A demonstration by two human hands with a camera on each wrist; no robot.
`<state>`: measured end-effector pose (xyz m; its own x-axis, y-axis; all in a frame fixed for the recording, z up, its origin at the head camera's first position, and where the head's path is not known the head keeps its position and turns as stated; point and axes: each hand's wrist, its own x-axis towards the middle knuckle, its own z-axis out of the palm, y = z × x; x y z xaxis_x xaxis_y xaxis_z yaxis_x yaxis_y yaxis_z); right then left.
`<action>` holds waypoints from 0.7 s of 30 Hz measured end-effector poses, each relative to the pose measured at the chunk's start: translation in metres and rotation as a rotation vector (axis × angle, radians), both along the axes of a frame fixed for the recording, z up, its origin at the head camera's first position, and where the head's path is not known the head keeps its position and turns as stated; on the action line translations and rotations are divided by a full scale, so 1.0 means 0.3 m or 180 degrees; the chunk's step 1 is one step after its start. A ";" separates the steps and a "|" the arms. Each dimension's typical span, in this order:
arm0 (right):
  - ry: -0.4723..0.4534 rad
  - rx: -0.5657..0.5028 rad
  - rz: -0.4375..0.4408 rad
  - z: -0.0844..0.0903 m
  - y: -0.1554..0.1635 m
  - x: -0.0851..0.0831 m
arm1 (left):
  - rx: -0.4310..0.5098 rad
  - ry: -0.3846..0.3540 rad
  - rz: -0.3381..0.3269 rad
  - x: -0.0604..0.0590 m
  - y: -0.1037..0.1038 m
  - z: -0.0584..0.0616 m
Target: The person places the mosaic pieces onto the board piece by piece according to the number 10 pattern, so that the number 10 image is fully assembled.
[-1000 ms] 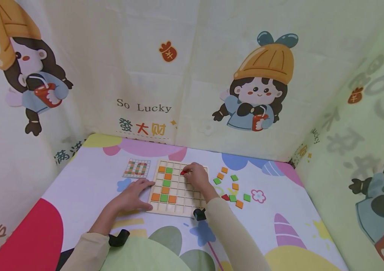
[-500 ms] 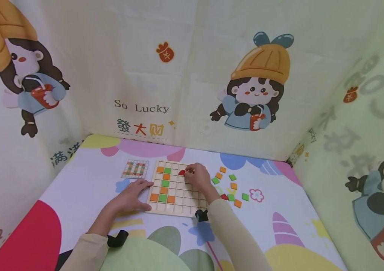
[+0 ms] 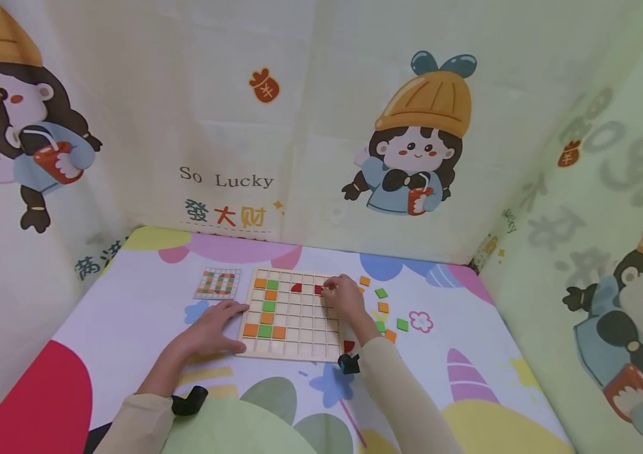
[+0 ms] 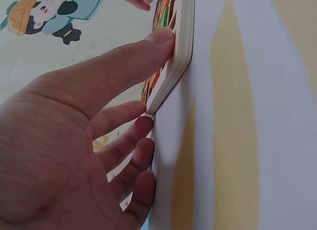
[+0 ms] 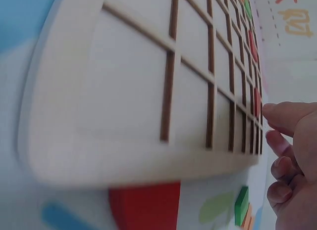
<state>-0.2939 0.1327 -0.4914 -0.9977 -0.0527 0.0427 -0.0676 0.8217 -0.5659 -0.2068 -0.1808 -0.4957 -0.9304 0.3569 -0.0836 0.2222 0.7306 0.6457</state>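
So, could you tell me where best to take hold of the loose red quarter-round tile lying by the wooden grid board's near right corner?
The red quarter-round tile lies flat on the mat, hard against the wooden grid board. Probably best to come from above and pinch its free edges, away from the board, since that side is blocked and it is thin.

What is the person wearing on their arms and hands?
Both arms are in long, plain cream-beige sleeves that reach the wrists. The left hand and the right hand are bare, with no gloves or rings that show. A small black gadget, likely a wrist camera, sits under each wrist: one on the left sleeve and one on the right sleeve. No writing or patterns appear on the sleeves.
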 end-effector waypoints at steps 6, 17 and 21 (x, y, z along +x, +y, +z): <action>0.0016 0.0174 -0.0227 -0.001 0.074 0.001 | 0.0010 0.0033 -0.0014 0.000 -0.002 0.007; -0.0036 0.0153 -0.0494 -0.016 0.183 -0.014 | 0.0029 -0.0017 -0.0008 -0.001 0.001 0.001; -0.0112 0.0052 -0.0547 -0.015 0.202 -0.011 | 0.0042 0.0004 -0.0014 -0.001 -0.001 -0.005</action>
